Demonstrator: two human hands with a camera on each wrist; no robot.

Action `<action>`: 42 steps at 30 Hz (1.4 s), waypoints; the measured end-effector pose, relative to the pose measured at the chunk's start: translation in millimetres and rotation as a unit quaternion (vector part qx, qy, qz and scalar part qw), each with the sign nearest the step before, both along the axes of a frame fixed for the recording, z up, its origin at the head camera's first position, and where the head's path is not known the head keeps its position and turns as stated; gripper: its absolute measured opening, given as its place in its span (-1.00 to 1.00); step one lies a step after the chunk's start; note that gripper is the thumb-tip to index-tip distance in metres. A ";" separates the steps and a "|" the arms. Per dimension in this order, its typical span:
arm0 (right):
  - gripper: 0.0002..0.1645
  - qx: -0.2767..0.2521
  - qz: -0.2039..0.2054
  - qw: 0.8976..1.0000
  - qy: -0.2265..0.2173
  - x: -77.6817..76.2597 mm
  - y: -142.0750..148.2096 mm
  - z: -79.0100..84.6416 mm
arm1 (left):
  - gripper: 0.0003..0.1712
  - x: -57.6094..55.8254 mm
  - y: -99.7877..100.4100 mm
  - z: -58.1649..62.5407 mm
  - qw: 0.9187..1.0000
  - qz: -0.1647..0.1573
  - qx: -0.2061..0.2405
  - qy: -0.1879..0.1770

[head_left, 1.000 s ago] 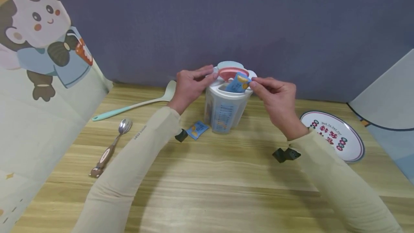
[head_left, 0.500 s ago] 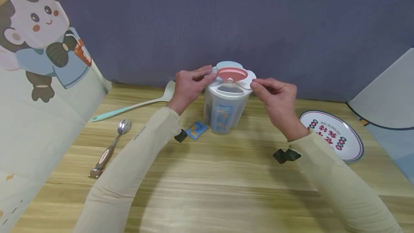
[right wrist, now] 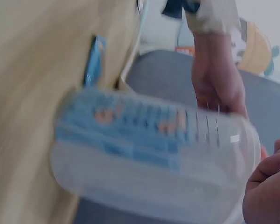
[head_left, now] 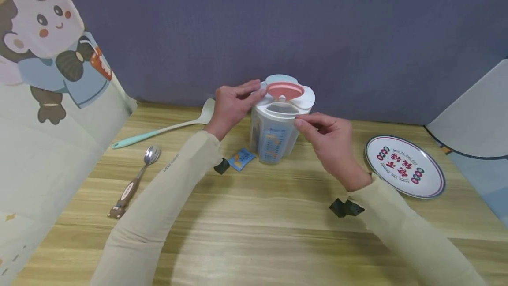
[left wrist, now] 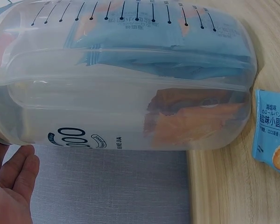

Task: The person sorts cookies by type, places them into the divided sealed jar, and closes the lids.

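A clear plastic dry-food container (head_left: 260,138) stands upright on the table, its white lid (head_left: 306,99) carrying a coral pink flap (head_left: 285,91) and a front opening. Blue snack packets (left wrist: 149,58) show through its wall, with orange-brown packets (left wrist: 189,123) in another section. My left hand (head_left: 234,107) grips the lid's left edge between thumb and fingers. My right hand (head_left: 327,140) holds nothing; its loosely curled fingers are just in front of the container's right side. One blue biscuit packet (head_left: 243,159) lies on the table, left of the container's base.
A turner with a mint handle (head_left: 136,139) lies at the back left. In front of it is a spoon with a brown bear handle (head_left: 128,192). A white plate (head_left: 405,167) with red lettering sits at the right. A grey-blue panel (head_left: 254,25) rises behind the table.
The blue packet that my right hand was pinching dropped through the front opening into the container. That hand then moved down and left from the lid's right edge. My left hand has stayed put.
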State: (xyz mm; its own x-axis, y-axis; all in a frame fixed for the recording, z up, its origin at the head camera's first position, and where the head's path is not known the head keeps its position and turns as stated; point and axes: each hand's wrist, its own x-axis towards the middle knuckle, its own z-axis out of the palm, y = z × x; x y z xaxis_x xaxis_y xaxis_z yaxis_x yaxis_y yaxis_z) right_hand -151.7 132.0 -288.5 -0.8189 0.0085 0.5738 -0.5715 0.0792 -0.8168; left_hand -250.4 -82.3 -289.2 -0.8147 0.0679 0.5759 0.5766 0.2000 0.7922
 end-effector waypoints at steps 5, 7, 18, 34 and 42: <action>-0.91 0.015 0.039 0.999 -0.012 9.5 -14.6 -18.0 | -0.60 -2.4 -0.5 -0.9 1.000 -0.002 -0.005 0.014; -0.91 0.030 0.048 0.998 -0.020 10.4 -20.3 -26.0 | -0.60 -3.2 -0.8 -1.4 1.000 0.000 -0.009 0.022; -0.89 0.064 0.079 0.990 -0.094 2.6 -55.7 -72.0 | -0.59 -3.8 -1.7 -1.3 1.000 0.004 -0.005 0.026; -0.77 0.104 0.082 0.962 -0.240 -12.9 -83.5 -108.0 | -0.68 14.3 2.1 13.9 1.000 -0.004 0.000 -0.001; -0.78 0.086 0.062 0.953 -0.284 -18.1 -86.7 -115.7 | -0.65 9.5 0.2 10.2 1.000 -0.011 0.000 0.010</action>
